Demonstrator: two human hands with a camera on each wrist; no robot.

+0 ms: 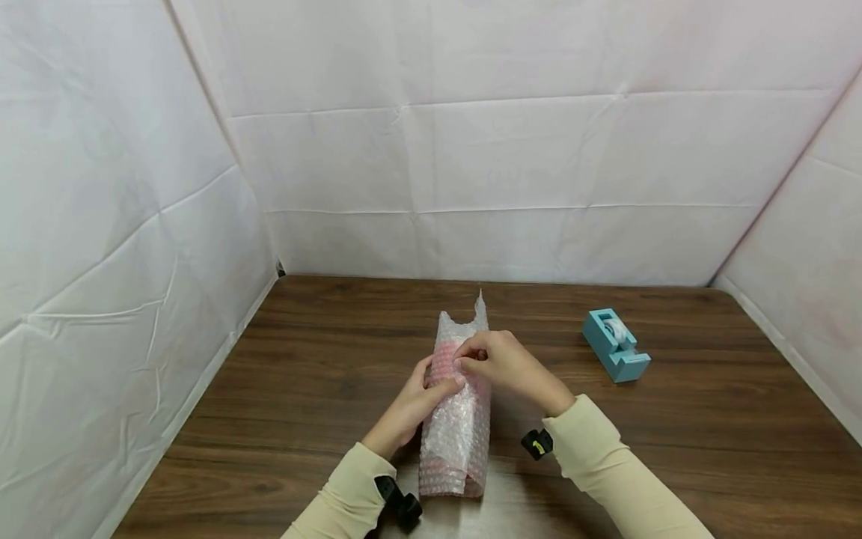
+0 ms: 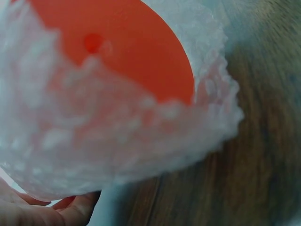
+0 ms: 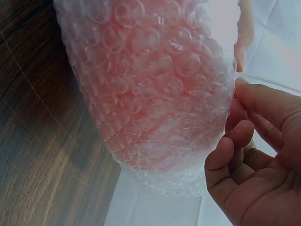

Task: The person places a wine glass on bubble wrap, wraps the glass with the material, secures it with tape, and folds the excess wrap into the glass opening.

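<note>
A long bundle of clear bubble wrap stands lengthwise away from me on the table in the head view. Inside it shows a red, round-ended object, its flat end with a small dimple visible through the wrap's near opening in the left wrist view; its kind is hidden. My left hand grips the bundle from the left, thumb on top. My right hand has curled fingers at the bundle's upper face, thumb and index finger pinching at the wrap's surface. The wrap's far end is ragged, with one pointed corner sticking up.
A light blue tape dispenser with a roll of clear tape sits on the dark wooden table, to the right of the bundle. White cloth walls enclose the table at the back and both sides.
</note>
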